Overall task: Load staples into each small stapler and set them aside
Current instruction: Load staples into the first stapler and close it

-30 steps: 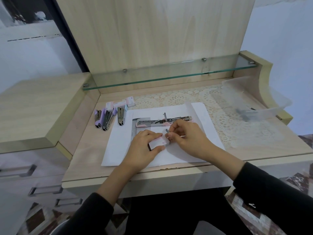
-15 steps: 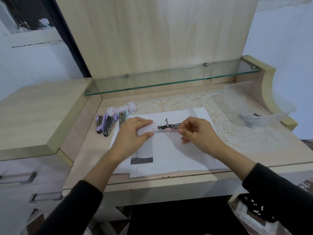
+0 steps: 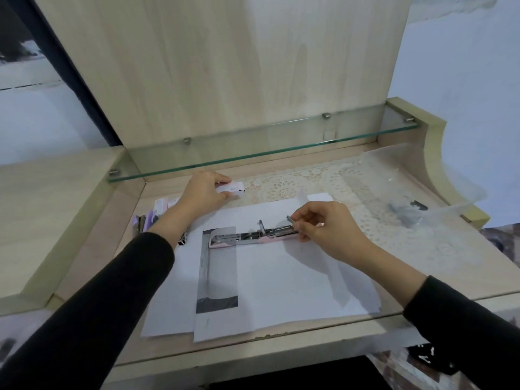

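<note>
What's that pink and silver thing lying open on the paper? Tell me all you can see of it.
A small stapler, opened out flat on the white paper, lying left to right. Its body looks like pale pink plastic; a shiny metal channel faces up, and a thin metal piece stands upright near the middle. The right hand is at its right end, pinching a small grey strip just above it.

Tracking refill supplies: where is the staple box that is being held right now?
Head view, back left: the left hand holds the staple box just in front of the glass shelf, at the lace mat's left edge.
</note>
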Tool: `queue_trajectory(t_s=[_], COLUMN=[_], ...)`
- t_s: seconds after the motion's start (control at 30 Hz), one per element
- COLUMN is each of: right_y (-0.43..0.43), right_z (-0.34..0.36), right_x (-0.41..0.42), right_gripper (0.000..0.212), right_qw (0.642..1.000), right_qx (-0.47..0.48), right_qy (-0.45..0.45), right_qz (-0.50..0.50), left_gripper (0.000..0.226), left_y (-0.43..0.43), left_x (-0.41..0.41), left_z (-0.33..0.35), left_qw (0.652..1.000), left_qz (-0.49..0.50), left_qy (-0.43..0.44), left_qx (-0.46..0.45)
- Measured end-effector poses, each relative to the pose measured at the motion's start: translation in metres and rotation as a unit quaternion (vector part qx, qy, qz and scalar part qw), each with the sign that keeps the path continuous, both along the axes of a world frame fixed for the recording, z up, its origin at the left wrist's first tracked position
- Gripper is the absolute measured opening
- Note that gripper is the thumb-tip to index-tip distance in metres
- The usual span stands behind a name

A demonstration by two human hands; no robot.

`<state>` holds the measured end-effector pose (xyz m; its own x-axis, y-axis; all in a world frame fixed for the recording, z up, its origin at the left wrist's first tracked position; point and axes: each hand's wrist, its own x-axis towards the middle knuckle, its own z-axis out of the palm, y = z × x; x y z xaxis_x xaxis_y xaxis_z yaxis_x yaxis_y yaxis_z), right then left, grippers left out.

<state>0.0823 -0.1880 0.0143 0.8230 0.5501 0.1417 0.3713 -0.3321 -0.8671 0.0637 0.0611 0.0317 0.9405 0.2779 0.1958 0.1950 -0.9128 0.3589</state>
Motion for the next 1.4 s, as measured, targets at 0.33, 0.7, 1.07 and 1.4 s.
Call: queue_trajectory(t_s=[0.33,0.7,1.07,1.4], right_y=[-0.004,0.017,0.013,0.012], right_z=[0.002,0.020,0.008,0.010], right_x=[0.007,0.015,0.019,0.019], right_gripper=[0.022,0.004,0.004,0.005], right_qw=[0.999,0.993,0.993,0.993], right_qx=[-0.020,-0.050,-0.067,-0.074], right_qy=[-0.039,-0.101,-0.090,-0.089], right_qz=[0.008,0.021,0.021,0.020], left_gripper=[0.037,0.046,0.045,0.043], left_y=[0.010,0.012,0.030,0.014], left_x=[-0.004,-0.015,0.010,-0.005], left_z=[-0.023,-0.029,-0.029,-0.024], left_qw=[0.999,0.997,0.985,0.993], left_qz=[0.022,-0.055,-0.100,-0.084], left_qy=[0.023,0.005,0.092,0.047], left_qx=[-0.005,0.049,0.111,0.064])
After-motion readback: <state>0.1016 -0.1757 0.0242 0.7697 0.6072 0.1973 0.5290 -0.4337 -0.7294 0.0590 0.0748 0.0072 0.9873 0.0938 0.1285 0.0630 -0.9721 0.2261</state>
